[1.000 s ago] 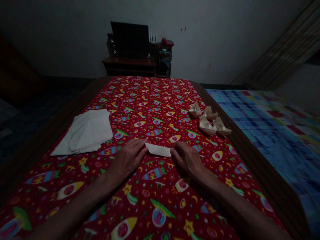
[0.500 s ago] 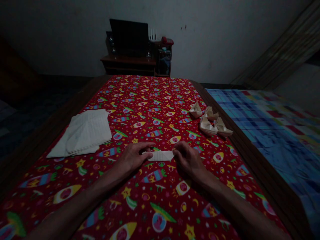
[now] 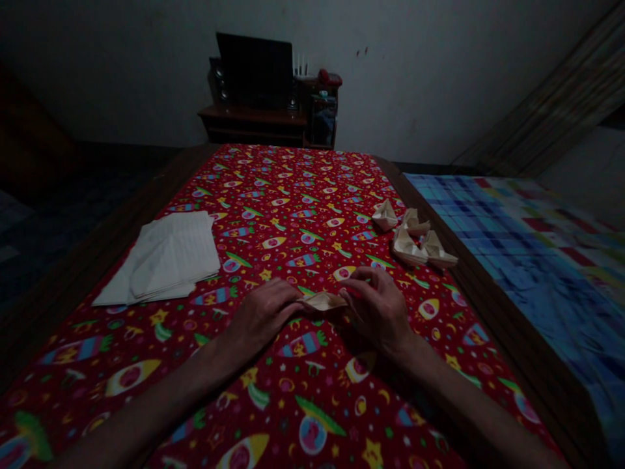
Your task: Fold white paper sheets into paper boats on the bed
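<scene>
A small folded paper (image 3: 323, 301) is held just above the red cloth between my two hands, its middle bulging open a little. My left hand (image 3: 266, 314) pinches its left end between thumb and fingers. At the other end, my right hand (image 3: 383, 309) has its fingers curled, with thumb and fingertips against the paper's tip; its exact grip is partly hidden. To the right sit several folded paper boats (image 3: 409, 247), bunched close together with one slightly apart. A stack of paper sheets (image 3: 178, 254) lies to the left, somewhat fanned out.
A red patterned cloth (image 3: 273, 195) covers the long table, whose dark wooden edge (image 3: 517, 345) shows at the right. Beyond the far end stand a desk (image 3: 254, 116) and a black monitor (image 3: 254, 70). A blue checked cover (image 3: 469, 221) spreads beside the table.
The folded paper has gone from a flat, pale strip to a tilted, slightly opened shape showing a browner side. My right hand has shifted its grip and turned, with its fingers lifted more.
</scene>
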### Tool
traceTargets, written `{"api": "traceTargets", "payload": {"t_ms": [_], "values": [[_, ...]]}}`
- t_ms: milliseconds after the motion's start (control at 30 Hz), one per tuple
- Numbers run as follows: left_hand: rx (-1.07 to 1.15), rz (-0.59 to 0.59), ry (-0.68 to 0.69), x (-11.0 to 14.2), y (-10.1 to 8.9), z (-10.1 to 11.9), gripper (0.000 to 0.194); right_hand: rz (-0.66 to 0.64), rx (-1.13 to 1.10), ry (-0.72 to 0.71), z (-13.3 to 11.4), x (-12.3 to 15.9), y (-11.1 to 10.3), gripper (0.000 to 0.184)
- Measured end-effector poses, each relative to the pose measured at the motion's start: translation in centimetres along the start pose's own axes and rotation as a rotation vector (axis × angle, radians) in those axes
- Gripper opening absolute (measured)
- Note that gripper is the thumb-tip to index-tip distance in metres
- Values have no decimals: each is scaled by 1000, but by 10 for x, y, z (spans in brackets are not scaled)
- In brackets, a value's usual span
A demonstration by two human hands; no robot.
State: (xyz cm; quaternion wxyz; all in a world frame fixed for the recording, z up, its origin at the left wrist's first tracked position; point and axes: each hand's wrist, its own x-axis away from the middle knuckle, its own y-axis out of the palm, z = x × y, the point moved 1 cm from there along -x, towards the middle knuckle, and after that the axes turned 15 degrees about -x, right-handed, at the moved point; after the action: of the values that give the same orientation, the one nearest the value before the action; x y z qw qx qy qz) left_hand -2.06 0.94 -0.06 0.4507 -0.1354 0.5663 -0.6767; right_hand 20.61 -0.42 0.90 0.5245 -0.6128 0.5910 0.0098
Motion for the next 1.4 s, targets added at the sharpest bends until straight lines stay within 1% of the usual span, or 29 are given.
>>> {"api": "traceTargets", "payload": {"t_ms": [67, 133, 233, 367, 433, 500, 567, 633, 667, 733, 767, 833, 900, 1067, 1167, 1267, 1400], "values": [[-29, -19, 36, 2, 0, 4, 15, -87, -6, -31, -2, 0, 1, 18], [-40, -32, 40, 3, 1, 6, 16, -168, 2, -58, -2, 2, 4, 19], [-20, -43, 26, 4, 4, 6, 17, -201, 38, -72, -2, 6, 7, 20], [33, -18, 13, 3, 9, 2, 18, -240, 54, -71, -3, 7, 11, 22], [47, -5, -1, 3, 9, 1, 18, -237, 44, -82, -5, 6, 12, 22], [54, 9, -10, 2, 8, 1, 17, -203, 25, -65, -6, 5, 8, 20], [59, 11, -23, 2, 6, 1, 16, -149, 13, -12, -5, 3, 1, 18], [56, 12, -37, 2, 3, 2, 16, -152, -15, 50, -3, 2, -9, 18], [50, 14, -41, 2, 3, 2, 17, -201, -51, 81, -1, 2, -14, 19], [38, 11, -40, 2, 1, 1, 20, -355, -153, 136, 4, 4, -21, 20], [35, 9, -34, 2, 1, 1, 21, -397, -170, 170, 6, 5, -24, 21], [34, -4, -24, 3, 2, -1, 22, -456, -179, 204, 9, 7, -26, 22], [36, -7, -19, 4, 3, -3, 23, -488, -193, 206, 10, 10, -27, 23], [30, -21, -24, 6, 4, -6, 25, -471, -250, 151, 13, 13, -31, 24], [31, -43, -31, 5, 3, -4, 25, -498, -260, 120, 16, 15, -31, 21], [39, -45, -7, 3, 3, -2, 24, -528, -238, 89, 16, 17, -28, 19], [80, -44, 17, -1, 6, 1, 22, -493, -257, 68, 10, 17, -22, 19]]}}
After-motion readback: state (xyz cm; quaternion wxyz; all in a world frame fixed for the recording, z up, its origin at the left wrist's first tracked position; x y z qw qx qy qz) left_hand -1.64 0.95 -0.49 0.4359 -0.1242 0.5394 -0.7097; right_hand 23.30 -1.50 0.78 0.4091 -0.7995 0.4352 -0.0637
